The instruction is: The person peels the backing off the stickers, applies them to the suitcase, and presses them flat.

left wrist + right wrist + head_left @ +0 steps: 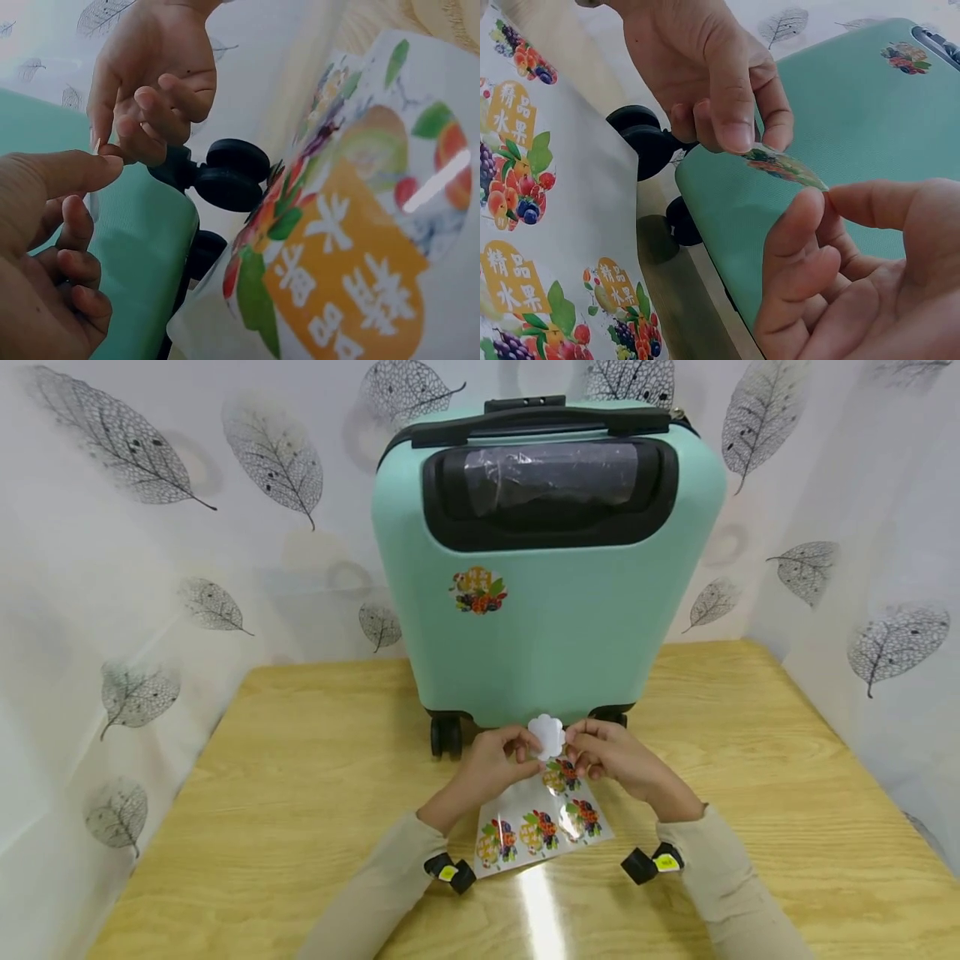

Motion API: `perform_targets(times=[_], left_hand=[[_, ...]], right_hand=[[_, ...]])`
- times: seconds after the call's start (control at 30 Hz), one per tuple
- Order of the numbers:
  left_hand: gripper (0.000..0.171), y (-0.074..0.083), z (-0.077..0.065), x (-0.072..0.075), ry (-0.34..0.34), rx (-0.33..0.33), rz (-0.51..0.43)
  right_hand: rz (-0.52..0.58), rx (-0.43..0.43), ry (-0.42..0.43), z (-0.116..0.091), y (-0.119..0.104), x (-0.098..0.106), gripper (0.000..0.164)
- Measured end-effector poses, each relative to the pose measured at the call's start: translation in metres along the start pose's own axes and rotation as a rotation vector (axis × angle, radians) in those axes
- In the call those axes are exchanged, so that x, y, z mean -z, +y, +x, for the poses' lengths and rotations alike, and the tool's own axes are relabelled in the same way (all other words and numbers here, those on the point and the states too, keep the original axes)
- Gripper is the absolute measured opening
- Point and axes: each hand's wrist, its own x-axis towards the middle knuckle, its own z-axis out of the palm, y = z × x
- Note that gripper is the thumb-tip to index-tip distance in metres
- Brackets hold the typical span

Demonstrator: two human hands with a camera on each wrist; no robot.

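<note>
A loose flower-edged sticker (547, 737) shows its white back in the head view. From the right wrist view its printed fruit face (786, 166) is visible, slightly bent. My left hand (504, 762) pinches one edge between thumb and finger; my right hand (618, 758) pinches the opposite edge. Just below the hands lies a white sticker sheet (517, 797) bearing several fruit stickers with yellow labels. Behind them stands an upright mint-green suitcase (555, 635), and a matching fruit sticker (478, 592) is on its upper left front.
The suitcase's black wheels (446, 737) rest on the wood-grain table (315, 760), close beyond the hands. A black recessed handle (551, 485) is at the suitcase's top. Leaf-patterned cloth (292, 577) covers the walls at the back and sides.
</note>
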Motion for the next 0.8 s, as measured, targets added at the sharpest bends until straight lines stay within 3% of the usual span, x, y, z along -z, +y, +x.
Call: perform_targets(times=[0.4, 0.6, 0.8], left_hand=[[0.009, -0.002, -0.001, 0.003, 0.095, -0.048, -0.018], [0.009, -0.003, 0.001, 0.006, 0.177, -0.020, -0.146], [0.013, 0.000, 0.003, 0.011, 0.175, 0.039, -0.312]], right_hand=[[0.022, 0.015, -0.023, -0.001, 0.000, 0.001, 0.027], [0.013, 0.029, -0.036, -0.002, -0.001, 0.002, 0.027], [0.018, 0.065, -0.043, -0.003, -0.002, 0.007, 0.016]])
